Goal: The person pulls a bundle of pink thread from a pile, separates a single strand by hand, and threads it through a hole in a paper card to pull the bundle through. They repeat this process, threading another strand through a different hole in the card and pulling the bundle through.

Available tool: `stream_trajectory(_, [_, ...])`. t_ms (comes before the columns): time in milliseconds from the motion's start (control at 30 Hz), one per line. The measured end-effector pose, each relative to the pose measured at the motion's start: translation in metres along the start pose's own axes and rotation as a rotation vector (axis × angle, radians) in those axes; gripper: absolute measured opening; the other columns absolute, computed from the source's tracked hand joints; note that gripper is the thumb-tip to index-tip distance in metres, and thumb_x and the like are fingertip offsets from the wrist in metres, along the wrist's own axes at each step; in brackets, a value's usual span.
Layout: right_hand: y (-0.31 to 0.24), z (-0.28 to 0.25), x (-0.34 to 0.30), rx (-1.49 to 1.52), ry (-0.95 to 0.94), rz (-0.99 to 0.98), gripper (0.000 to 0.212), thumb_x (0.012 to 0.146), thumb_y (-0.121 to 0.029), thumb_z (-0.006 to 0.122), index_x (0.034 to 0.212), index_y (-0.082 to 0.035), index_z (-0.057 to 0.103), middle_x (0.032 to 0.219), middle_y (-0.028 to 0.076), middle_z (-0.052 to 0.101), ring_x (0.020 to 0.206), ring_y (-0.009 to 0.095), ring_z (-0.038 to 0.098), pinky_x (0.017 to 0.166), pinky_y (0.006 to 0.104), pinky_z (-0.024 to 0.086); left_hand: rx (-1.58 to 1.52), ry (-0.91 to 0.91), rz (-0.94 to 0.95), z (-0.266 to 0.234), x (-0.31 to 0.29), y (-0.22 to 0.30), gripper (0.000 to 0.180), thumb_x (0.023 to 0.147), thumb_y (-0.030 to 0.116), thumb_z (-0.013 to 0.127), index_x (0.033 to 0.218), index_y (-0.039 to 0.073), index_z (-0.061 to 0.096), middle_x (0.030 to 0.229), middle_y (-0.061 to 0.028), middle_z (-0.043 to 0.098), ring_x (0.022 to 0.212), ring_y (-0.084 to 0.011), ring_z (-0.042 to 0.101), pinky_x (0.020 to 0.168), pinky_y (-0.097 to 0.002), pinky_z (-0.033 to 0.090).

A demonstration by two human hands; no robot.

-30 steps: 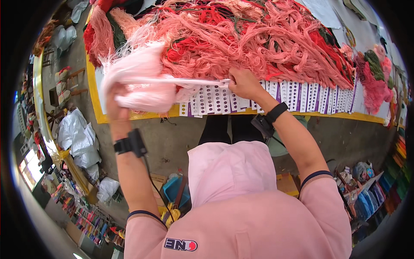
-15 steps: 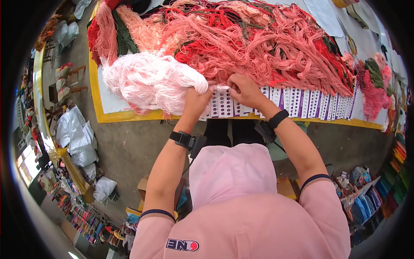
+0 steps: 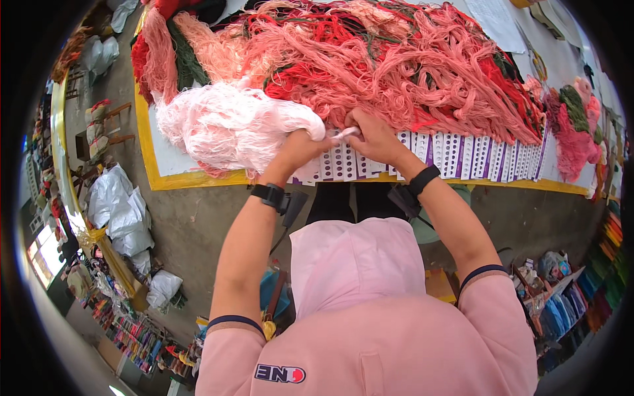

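A fluffy pale pink-white bundle of thread (image 3: 221,125) lies at the table's near left, its smooth rounded end bulging over my left hand (image 3: 300,148). The left fingers are closed, pinching a short pale thread twist (image 3: 346,134) that runs across to my right hand (image 3: 375,137). That hand is closed too, thumb and fingertips on the other end of the twist. Beneath and beside the hands, white cards with rows of holes (image 3: 456,155) stand out along the near table edge, purple strips between some of them.
A broad heap of coral, red and dark green thread (image 3: 383,66) covers the table beyond my hands. Yellow tape (image 3: 188,179) borders the table. Pink and green skeins (image 3: 573,135) hang at the right, while white plastic bags (image 3: 119,208) lie on the floor at left.
My left hand has shifted slightly left and down. The pale twist between the hands shows more, and the bundle's rounded end sits more plainly above the left hand.
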State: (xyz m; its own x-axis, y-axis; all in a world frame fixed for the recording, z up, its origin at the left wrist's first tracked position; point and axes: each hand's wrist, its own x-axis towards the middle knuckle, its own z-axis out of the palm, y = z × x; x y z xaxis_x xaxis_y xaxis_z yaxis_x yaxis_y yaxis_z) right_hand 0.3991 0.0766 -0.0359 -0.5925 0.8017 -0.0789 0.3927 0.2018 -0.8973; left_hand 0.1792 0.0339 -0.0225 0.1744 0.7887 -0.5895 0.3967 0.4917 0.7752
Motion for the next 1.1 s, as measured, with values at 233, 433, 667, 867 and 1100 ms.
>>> stream_trajectory(233, [0.007,-0.003,-0.001,0.079,0.027,0.003,0.028,0.077,-0.003,0.067,0.099,-0.004,0.051,0.079,0.005,0.051,0.063,0.018,0.048,0.063,0.0300,0.044,-0.864,0.306,-0.187,-0.121,-0.065,-0.005,0.015,0.088,0.015,0.064,0.099,0.006,0.065,0.064,0.0032,0.055,0.050,-0.0053,0.046,0.044,-0.0203,0.033])
stream_trajectory(433, [0.020,-0.016,0.013,0.107,-0.352,0.196,0.037,0.087,-0.005,0.058,0.123,-0.004,0.049,0.108,0.010,0.059,0.085,0.016,0.061,0.074,0.0288,0.049,-0.969,0.753,0.301,-0.230,-0.077,0.062,0.019,0.094,0.012,0.059,0.109,0.000,0.062,0.068,0.0063,0.046,0.059,-0.0028,0.045,0.055,-0.0167,0.036])
stream_trajectory(667, [0.022,-0.022,0.008,1.476,-0.008,0.259,0.047,0.098,-0.010,0.049,0.141,0.003,0.035,0.143,0.019,0.044,0.130,0.034,0.047,0.113,0.0475,0.035,-0.690,0.456,0.304,-0.125,-0.090,0.122,0.035,0.093,0.019,0.060,0.119,-0.003,0.061,0.070,0.0030,0.054,0.059,-0.0037,0.049,0.054,-0.0190,0.041])
stream_trajectory(867, [0.009,-0.043,-0.008,0.991,0.087,0.529,0.030,0.095,-0.010,0.054,0.124,0.000,0.053,0.117,0.012,0.064,0.099,0.019,0.065,0.087,0.0303,0.052,-1.003,0.074,-0.271,0.000,-0.052,0.070,0.043,0.097,0.025,0.056,0.132,0.001,0.050,0.099,-0.0128,0.068,0.066,-0.0077,0.053,0.059,-0.0206,0.047])
stream_trajectory(1100, [-0.085,-0.011,-0.032,0.740,0.025,0.454,0.017,0.089,-0.016,0.066,0.093,0.000,0.063,0.082,0.001,0.063,0.074,0.008,0.057,0.066,0.0246,0.048,-1.303,-0.091,-0.052,0.017,-0.071,0.080,0.055,0.102,0.030,0.045,0.148,0.006,0.029,0.144,-0.0194,0.044,0.128,-0.0296,0.049,0.103,-0.0427,0.045])
